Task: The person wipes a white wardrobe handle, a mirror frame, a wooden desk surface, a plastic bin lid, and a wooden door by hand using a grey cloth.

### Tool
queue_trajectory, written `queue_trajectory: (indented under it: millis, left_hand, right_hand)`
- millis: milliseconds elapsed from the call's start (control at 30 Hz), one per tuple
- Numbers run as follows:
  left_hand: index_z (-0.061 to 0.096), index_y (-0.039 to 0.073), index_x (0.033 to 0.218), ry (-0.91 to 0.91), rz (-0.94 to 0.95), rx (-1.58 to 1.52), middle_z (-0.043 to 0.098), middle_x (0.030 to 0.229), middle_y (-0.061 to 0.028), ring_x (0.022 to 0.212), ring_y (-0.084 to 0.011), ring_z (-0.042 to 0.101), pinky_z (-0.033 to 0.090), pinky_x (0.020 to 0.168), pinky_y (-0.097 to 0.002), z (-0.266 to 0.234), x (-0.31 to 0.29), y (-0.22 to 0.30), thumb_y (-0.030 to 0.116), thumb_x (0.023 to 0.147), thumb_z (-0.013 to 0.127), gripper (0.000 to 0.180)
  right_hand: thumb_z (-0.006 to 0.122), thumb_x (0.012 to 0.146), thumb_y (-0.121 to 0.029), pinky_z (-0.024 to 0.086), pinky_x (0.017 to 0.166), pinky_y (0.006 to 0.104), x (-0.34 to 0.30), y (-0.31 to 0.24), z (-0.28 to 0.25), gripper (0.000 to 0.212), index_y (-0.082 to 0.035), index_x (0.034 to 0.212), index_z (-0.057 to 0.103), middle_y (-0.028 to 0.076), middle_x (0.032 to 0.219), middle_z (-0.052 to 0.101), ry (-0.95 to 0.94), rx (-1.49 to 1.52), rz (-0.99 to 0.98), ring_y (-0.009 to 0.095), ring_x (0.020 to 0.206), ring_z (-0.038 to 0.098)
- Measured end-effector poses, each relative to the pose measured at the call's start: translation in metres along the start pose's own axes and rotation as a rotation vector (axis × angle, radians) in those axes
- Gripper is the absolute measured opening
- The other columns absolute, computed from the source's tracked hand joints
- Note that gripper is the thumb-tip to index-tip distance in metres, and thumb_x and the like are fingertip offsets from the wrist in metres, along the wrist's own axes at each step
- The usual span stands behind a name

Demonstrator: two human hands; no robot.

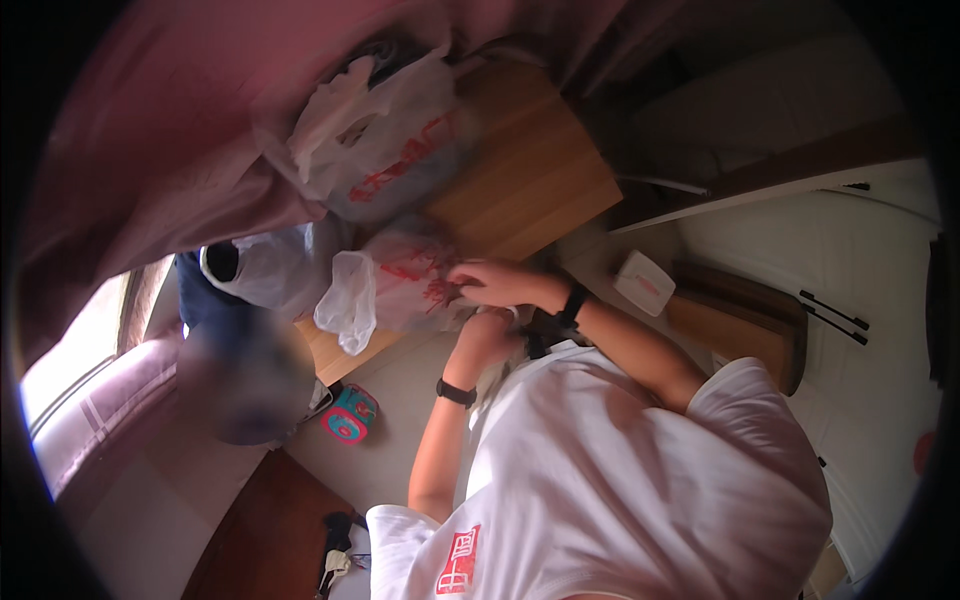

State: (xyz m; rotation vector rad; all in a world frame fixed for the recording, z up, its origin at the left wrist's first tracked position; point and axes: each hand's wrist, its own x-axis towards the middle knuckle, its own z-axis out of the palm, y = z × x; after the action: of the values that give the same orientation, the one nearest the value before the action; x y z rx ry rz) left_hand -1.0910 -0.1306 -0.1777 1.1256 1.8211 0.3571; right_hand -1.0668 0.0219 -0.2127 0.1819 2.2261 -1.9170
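Head view: thin, crinkled, see-through plastic bag (405, 285) with red print, bulging, loose end drooping, at near edge of smooth wood-grain table (550, 170). Right hand (503, 283) at bag's right side, fingers loosely bent; cannot tell whether they grip plastic. Left hand (486, 337) just below, fingers curled; hold hidden. Larger rumpled bag (400, 150) behind, also red-printed. Soft folded pink curtain (190, 130) beyond. On pale floor (410, 400), rounded pink-and-teal object (349, 414); dim room, bright window (85, 345) at left.
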Motion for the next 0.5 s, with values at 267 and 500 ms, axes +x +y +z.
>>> queue_trajectory:
  millis: [267, 500]
  left_hand:
    - [0.069, 0.003, 0.111, 0.042, 0.013, 0.037, 0.071, 0.107, -0.0216, 0.097, -0.0402, 0.068, 0.055, 0.083, -0.0499, -0.024, 0.082, 0.075, 0.024, 0.079, 0.068, 0.038]
    - [0.059, 0.012, 0.128, 0.097, -0.215, 0.049, 0.068, 0.122, -0.0176, 0.109, -0.0402, 0.066, 0.055, 0.085, -0.0499, -0.032, 0.129, 0.082, 0.021, 0.082, 0.071, 0.049]
  right_hand:
    - [0.059, 0.101, -0.022, 0.056, 0.073, 0.0296, -0.091, 0.075, -0.133, 0.03, -0.003, 0.124, 0.067, 0.002, 0.105, 0.067, -0.339, 0.329, 0.501, 0.011, 0.08, 0.064]
    - [0.061, 0.1, -0.02, 0.053, 0.066, 0.0294, -0.122, 0.068, -0.182, 0.022, -0.001, 0.111, 0.065, 0.004, 0.08, 0.065, 0.006, -0.12, 0.46, 0.011, 0.072, 0.065]
